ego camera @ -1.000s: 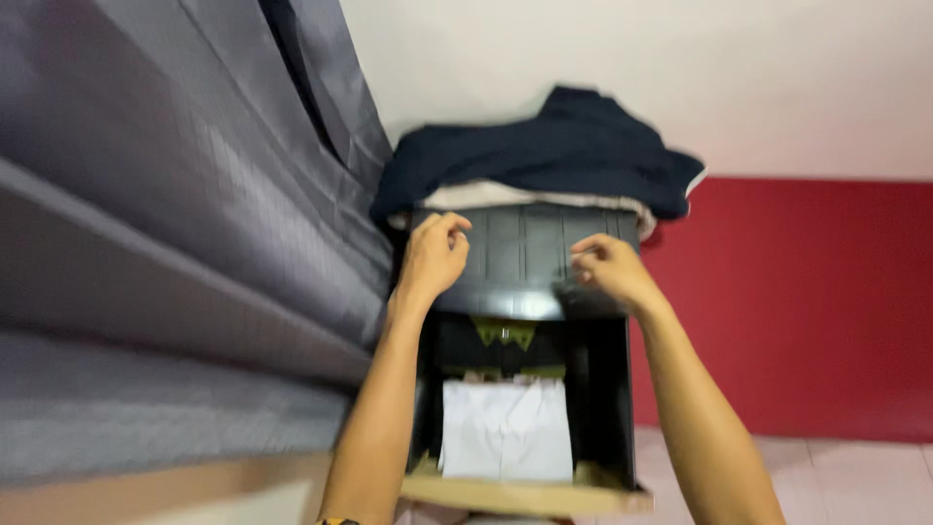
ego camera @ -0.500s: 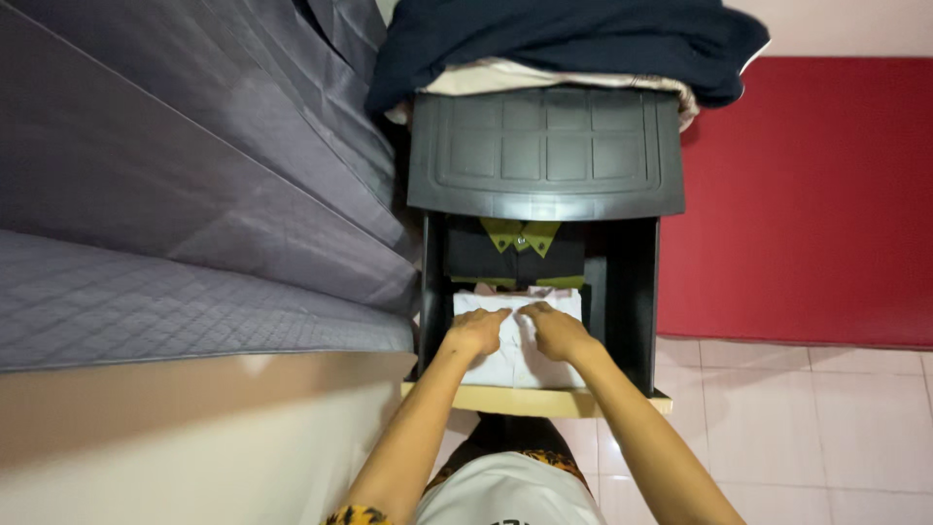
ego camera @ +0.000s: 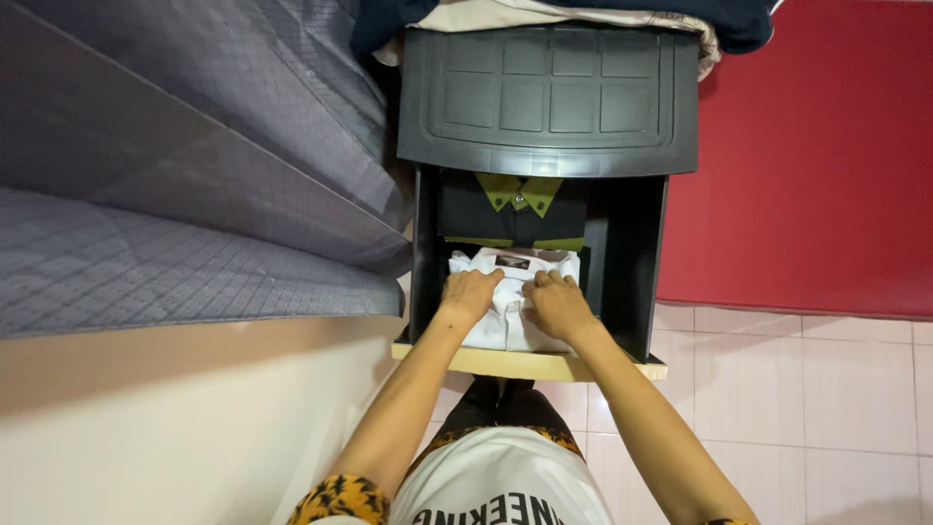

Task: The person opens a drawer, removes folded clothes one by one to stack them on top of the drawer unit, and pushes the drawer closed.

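- We see both of our hands down inside an open black drawer [ego camera: 622, 262], pulled out of a black plastic cabinet [ego camera: 549, 97]
- Our left hand [ego camera: 471, 292] lies palm down on a folded white shirt [ego camera: 507, 326], fingers together and curled lightly over the cloth near the shirt's left side; it presses flat, with nothing clamped in it
- Our right hand [ego camera: 556, 304] rests just beside it on the same shirt, fingers together and bent against the fabric near the middle; it grips nothing that we can make out
- The 2 hands nearly touch over the shirt's centre line
- The white shirt sits in the front part of the drawer, close to the pale wooden front edge [ego camera: 530, 365], collar pointing toward the back
- Behind it, toward the drawer's back and partly under the cabinet top, lies a folded dark shirt [ego camera: 512, 216] with a yellow-green collar; the 2 shirts touch edge to edge
- On the cabinet top's far edge rests a pile of cloth [ego camera: 564, 14], dark blue over cream
- A grey quilted bed cover [ego camera: 175, 194] hangs along the cabinet's left side
- A red wall panel [ego camera: 816, 165] stands to the right, above a pale tiled floor [ego camera: 787, 389]
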